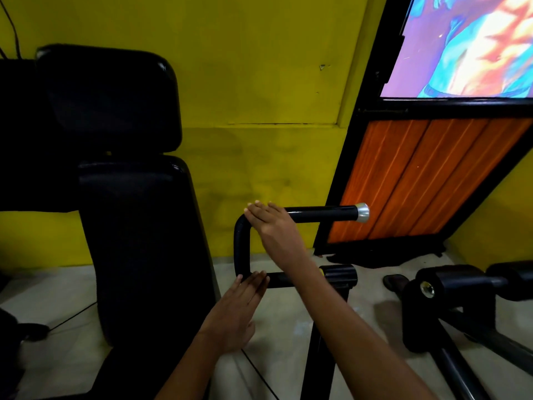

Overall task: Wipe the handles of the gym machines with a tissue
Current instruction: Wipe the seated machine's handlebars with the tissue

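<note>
Black U-shaped handle beside the padded seat back: right hand, fingers straight, resting flat on its upper bar; left hand, fingers straight, touching its lower bar; tissue not discernible.

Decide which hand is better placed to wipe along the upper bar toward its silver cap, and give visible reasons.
Probably the right hand: it already lies on the upper bar, the silver cap just beyond. The left hand is at the lower bar. No tissue is visible.
</note>
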`<control>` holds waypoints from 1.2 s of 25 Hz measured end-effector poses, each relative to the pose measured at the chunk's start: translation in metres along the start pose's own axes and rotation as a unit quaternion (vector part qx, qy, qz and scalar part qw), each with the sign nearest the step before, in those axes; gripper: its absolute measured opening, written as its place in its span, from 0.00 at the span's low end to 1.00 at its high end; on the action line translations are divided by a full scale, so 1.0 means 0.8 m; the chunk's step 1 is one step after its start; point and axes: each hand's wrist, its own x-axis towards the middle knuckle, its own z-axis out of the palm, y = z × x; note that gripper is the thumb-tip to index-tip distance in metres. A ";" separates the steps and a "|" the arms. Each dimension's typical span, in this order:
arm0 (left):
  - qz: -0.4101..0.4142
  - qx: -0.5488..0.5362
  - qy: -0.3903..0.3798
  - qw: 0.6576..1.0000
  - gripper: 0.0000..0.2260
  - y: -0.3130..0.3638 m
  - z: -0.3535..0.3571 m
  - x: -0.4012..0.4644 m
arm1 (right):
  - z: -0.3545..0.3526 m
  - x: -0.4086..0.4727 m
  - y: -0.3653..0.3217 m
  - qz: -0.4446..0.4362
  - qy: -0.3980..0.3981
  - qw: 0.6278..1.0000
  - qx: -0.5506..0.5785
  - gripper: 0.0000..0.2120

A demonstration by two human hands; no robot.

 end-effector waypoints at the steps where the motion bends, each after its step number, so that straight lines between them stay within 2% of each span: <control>1: 0.000 -0.003 0.000 1.000 0.45 0.000 0.000 0.000 | -0.002 -0.002 0.006 -0.005 -0.007 1.000 -0.012 0.20; 4: -0.009 -0.018 0.006 1.000 0.44 0.003 -0.001 0.000 | -0.025 -0.032 0.044 0.034 -0.011 0.999 -0.034 0.21; 9: -0.023 -0.034 0.001 0.999 0.46 0.007 -0.001 0.000 | -0.074 -0.111 0.148 0.215 -0.016 0.974 -0.075 0.17; 11: -0.026 -0.037 -0.001 0.999 0.46 0.008 -0.001 0.001 | -0.082 -0.115 0.158 0.233 -0.026 0.968 -0.086 0.16; 14: -0.024 -0.032 -0.006 0.999 0.46 0.011 -0.003 -0.001 | -0.080 -0.099 0.137 0.246 0.005 0.967 -0.071 0.15; 16: -0.019 -0.026 -0.004 0.999 0.45 0.010 -0.004 -0.002 | -0.068 -0.078 0.103 0.225 0.040 0.973 -0.037 0.14; 19: -0.018 -0.021 0.000 1.000 0.45 0.010 -0.005 -0.001 | -0.039 -0.035 0.036 0.086 0.076 0.993 0.015 0.15; 22: -0.018 -0.013 -0.009 1.000 0.46 0.009 -0.002 0.002 | -0.017 -0.011 -0.002 -0.067 0.021 0.997 -0.017 0.13; 25: -0.019 -0.016 -0.004 1.000 0.46 0.008 0.000 0.001 | -0.010 -0.015 0.009 -0.063 0.005 0.998 -0.017 0.11; 30: -0.023 -0.025 0.009 0.999 0.43 0.010 -0.002 0.000 | -0.040 -0.046 0.073 0.049 0.024 0.999 0.003 0.07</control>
